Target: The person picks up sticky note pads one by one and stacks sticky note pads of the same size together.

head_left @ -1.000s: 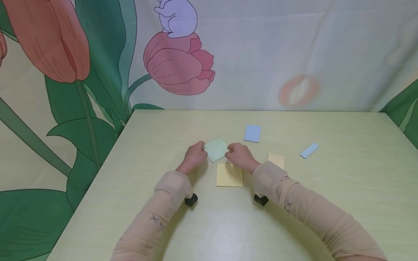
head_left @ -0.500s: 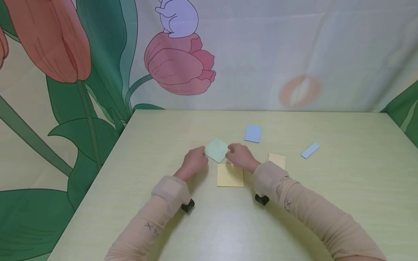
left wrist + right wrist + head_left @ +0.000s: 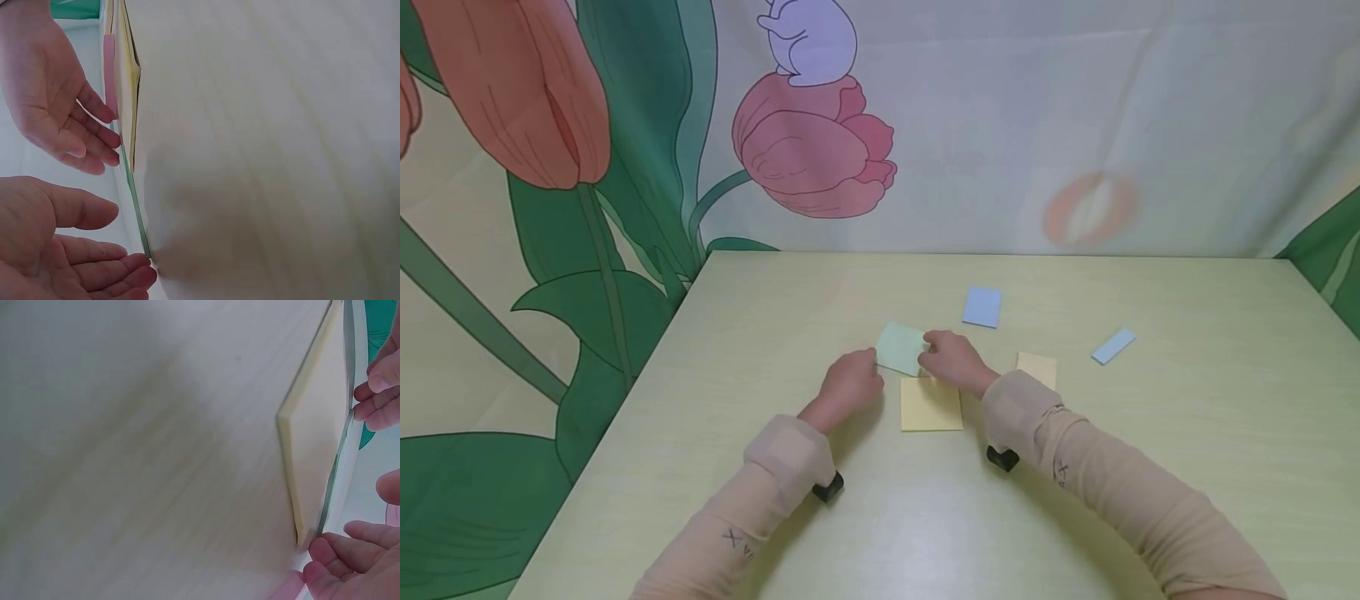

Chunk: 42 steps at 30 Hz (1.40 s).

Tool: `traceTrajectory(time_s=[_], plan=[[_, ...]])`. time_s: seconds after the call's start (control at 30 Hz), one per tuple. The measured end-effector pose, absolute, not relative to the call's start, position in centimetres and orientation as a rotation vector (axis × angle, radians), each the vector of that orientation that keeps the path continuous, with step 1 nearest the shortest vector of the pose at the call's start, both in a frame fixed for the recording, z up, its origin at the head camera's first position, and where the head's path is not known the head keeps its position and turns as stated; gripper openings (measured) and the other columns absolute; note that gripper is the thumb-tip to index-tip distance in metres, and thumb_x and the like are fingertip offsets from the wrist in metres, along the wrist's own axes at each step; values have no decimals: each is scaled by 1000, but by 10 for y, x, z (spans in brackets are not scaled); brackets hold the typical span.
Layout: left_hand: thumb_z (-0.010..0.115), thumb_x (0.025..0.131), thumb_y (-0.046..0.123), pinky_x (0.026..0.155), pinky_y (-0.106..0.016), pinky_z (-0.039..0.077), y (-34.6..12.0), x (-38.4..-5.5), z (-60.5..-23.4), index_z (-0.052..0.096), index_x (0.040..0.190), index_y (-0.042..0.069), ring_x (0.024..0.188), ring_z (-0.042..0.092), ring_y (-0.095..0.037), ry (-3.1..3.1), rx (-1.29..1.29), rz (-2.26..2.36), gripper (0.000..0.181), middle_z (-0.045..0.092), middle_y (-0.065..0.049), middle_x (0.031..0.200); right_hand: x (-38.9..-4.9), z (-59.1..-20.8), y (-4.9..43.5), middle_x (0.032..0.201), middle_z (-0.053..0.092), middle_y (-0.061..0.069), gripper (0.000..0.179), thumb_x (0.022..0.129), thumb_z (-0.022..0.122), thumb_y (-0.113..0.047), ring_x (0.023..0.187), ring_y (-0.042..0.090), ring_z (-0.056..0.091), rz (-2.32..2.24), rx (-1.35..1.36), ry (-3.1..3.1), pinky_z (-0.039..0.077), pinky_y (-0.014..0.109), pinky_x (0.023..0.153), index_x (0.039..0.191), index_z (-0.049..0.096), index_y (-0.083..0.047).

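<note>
A pale green square sticky-note pad (image 3: 899, 348) lies on the table between the two hands. My left hand (image 3: 852, 382) touches its left corner; in the left wrist view the fingertips (image 3: 142, 275) meet the pad's edge (image 3: 139, 215) and the thumb stands apart. At the right corner is my right hand (image 3: 953, 360), whose fingertips (image 3: 322, 550) touch the green edge (image 3: 334, 469) in the right wrist view, thumb away from it. Just nearer than the green pad lies a yellow square pad (image 3: 931, 407), partly shaded by the right hand.
Behind the right hand lies a blue pad (image 3: 982, 307). Farther right is a narrow light blue strip pad (image 3: 1113, 346). A cream pad (image 3: 1037, 368) is partly covered by the right sleeve. A pink strip (image 3: 110, 75) shows in the left wrist view. A printed cloth backs the table.
The left hand has moved nearer to the person and slightly right. The green pad has turned counterclockwise, its left corner coming nearer. The right hand stays almost in place.
</note>
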<state>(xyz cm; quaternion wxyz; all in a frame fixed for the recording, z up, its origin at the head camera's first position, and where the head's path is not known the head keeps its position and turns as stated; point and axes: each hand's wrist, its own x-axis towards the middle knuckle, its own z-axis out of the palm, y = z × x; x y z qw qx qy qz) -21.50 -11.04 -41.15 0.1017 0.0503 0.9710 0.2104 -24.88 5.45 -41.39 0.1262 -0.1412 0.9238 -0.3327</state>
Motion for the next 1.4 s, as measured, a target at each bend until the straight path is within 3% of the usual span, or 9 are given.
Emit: traceTrajectory(time_s=[0.13,0.23,0.33,0.4,0.5,0.83,1.07,1.27,1.4], plan=[[49,82,6,48,-22,31,-108,-214,-412,50,81,4,56,37,-15,2883,172,569,2,37,-1,63,-249,-413,56,119,54,21,49,83,45,-16,101,26,55,-946,-411,2698,44,37,86,126,42,7],[51,80,5,52,-24,37,-108,-216,-414,54,93,1,64,44,-16,2944,240,471,13,47,-4,71,-249,-413,57,124,50,22,51,83,45,-17,109,29,51,-947,-403,2681,41,39,92,128,39,6],[53,79,4,75,-30,46,-112,-223,-415,50,114,-1,94,53,-22,3010,344,334,35,58,-10,103,-248,-412,60,131,43,22,54,83,45,-18,118,32,43,-958,-395,2654,35,42,99,131,35,5],[53,80,4,93,-36,41,-115,-228,-415,43,126,0,117,44,-26,3012,411,263,47,48,-13,127,-247,-412,63,134,40,21,55,83,45,-18,123,33,38,-961,-399,2643,30,43,102,132,33,4],[54,80,4,103,-43,29,-118,-237,-412,29,136,2,132,23,-30,2972,502,187,62,25,-12,145,-244,-411,68,135,38,21,56,84,46,-19,125,34,35,-953,-418,2640,29,44,103,133,33,3],[57,79,6,106,-50,19,-114,-256,-400,15,142,6,137,7,-30,2769,619,75,75,6,-9,149,-227,-407,85,136,38,20,54,85,45,-20,126,34,33,-930,-473,2616,28,45,103,132,34,3],[59,75,6,107,-49,16,-108,-267,-393,11,142,6,137,4,-28,2654,582,17,83,2,-9,150,-214,-408,96,137,37,20,53,85,46,-19,125,34,35,-940,-500,2602,31,45,101,132,35,3],[62,71,2,108,-48,12,-104,-277,-391,9,143,10,137,0,-26,2566,492,87,90,0,-7,150,-204,-410,104,144,23,18,54,84,48,-18,98,25,50,-927,-539,2592,40,33,77,132,35,4],[62,71,0,109,-48,10,-101,-280,-390,9,143,12,137,-2,-24,2515,442,127,90,-1,-4,150,-201,-411,108,139,32,19,53,85,48,-16,72,18,48,-941,-548,2589,41,28,65,132,35,4]])
